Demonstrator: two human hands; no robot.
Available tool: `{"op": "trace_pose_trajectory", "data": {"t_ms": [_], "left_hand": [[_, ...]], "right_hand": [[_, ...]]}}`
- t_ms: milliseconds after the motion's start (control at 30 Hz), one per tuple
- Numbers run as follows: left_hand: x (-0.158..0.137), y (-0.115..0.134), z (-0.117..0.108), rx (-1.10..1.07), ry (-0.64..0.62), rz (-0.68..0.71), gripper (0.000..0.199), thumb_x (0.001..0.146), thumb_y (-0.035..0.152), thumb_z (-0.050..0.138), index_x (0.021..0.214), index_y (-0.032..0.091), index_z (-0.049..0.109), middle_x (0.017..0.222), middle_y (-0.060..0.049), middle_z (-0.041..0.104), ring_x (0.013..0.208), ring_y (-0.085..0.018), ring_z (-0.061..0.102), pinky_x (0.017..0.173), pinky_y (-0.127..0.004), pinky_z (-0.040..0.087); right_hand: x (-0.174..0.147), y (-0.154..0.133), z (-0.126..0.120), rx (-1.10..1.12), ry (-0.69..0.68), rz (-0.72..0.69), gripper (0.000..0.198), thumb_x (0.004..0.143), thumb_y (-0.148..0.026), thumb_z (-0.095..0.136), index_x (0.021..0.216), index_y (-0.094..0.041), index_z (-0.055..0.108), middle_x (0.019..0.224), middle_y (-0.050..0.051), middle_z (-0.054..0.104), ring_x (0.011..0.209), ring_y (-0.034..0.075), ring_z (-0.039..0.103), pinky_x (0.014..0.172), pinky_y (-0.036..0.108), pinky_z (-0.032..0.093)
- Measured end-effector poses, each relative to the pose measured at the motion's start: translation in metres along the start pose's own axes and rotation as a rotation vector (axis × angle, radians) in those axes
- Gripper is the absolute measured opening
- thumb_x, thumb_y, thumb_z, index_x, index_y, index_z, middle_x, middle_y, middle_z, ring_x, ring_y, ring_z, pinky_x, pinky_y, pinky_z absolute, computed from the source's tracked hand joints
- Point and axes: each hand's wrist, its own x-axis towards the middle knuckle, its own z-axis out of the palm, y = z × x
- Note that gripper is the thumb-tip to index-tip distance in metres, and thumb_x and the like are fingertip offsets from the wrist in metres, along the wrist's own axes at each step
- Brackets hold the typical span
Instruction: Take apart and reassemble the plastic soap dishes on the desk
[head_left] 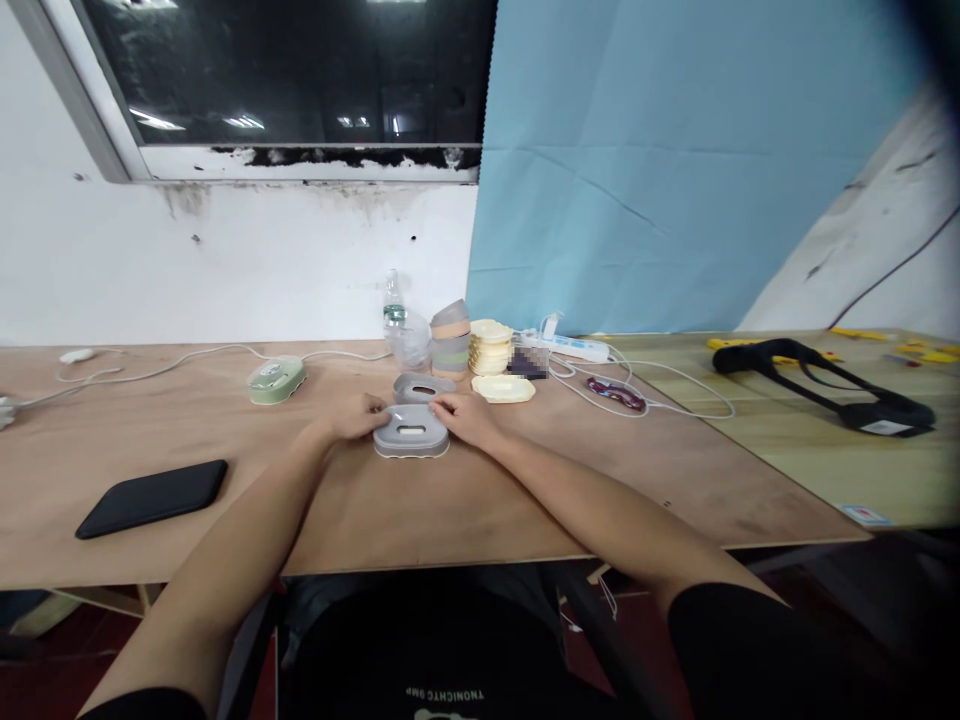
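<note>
A grey, rounded plastic tray point(411, 434) with a slot in its middle, seemingly a soap dish, lies on the wooden table in front of me. My left hand point(358, 416) grips its left edge, fingers curled in with the thumb on the rim. At the upper right corner, my right hand point(466, 416) pinches the same soap dish. Just behind it sits a second grey slotted piece point(423, 386), partly covered by the front one. A single cream scalloped tray point(503, 388) lies beyond my right hand.
Behind stand a stack of cream trays point(490, 350), grey and orange containers point(450, 345) and a clear bottle point(394, 300). A green round device point(276, 380) and black phone-like slab point(152, 497) lie left. Right are a power strip point(574, 346), cables and a black strap frame point(825, 385).
</note>
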Motion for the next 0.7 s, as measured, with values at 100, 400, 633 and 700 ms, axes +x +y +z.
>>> {"op": "trace_pose_trajectory", "data": {"t_ms": [100,400,633,700], "left_hand": [[0.002,-0.002,0.000,0.004,-0.018,-0.038,0.037,0.079,0.051,0.049,0.072,0.019,0.065,0.059,0.000,0.062,0.055,-0.014,0.054,0.050,-0.025,0.034],[0.004,-0.005,0.008,0.042,0.090,-0.010,0.056,0.076,0.072,0.044,0.067,0.019,0.060,0.065,-0.002,0.062,0.062,-0.016,0.054,0.053,-0.027,0.033],[0.005,-0.005,0.013,0.021,0.128,0.012,0.060,0.079,0.074,0.035,0.070,0.019,0.058,0.070,-0.002,0.064,0.065,-0.018,0.057,0.057,-0.028,0.035],[0.005,-0.005,0.013,0.006,0.123,0.006,0.060,0.079,0.074,0.036,0.072,0.019,0.059,0.072,-0.003,0.065,0.066,-0.018,0.058,0.057,-0.028,0.036]], "right_hand": [[0.001,0.001,0.003,0.016,-0.063,-0.012,0.020,0.088,-0.031,0.054,0.092,-0.024,0.072,0.086,0.001,0.073,0.077,0.014,0.064,0.067,0.024,0.041],[0.040,-0.002,-0.015,-0.080,0.106,-0.118,0.026,0.091,-0.032,0.048,0.090,-0.021,0.071,0.084,0.003,0.071,0.077,0.015,0.062,0.072,0.025,0.041],[0.138,-0.023,-0.023,-0.254,0.154,-0.100,0.029,0.092,-0.032,0.044,0.114,-0.021,0.059,0.118,0.007,0.060,0.104,0.021,0.057,0.088,0.031,0.043],[0.159,-0.026,-0.019,-0.293,0.119,-0.058,0.034,0.092,-0.030,0.042,0.122,-0.019,0.052,0.128,0.011,0.053,0.107,0.023,0.057,0.090,0.035,0.044]]}}
